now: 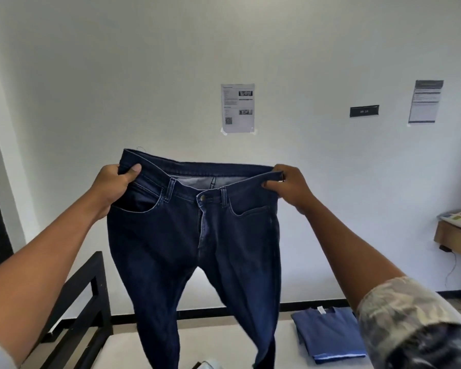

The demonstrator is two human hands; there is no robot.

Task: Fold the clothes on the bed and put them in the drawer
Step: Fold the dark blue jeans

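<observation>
Both hands | fingers pinch jeans waistband | legs hang downward, long axis vertical

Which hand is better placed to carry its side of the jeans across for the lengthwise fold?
Left, probably: the left hand seems to wrap its corner of the jeans waistband fully, while the right hand only pinches the edge.

I faced a white wall. A printed sheet and a darker notice were taped on it, a small black sign between them. A wooden shelf hung at the right.
</observation>
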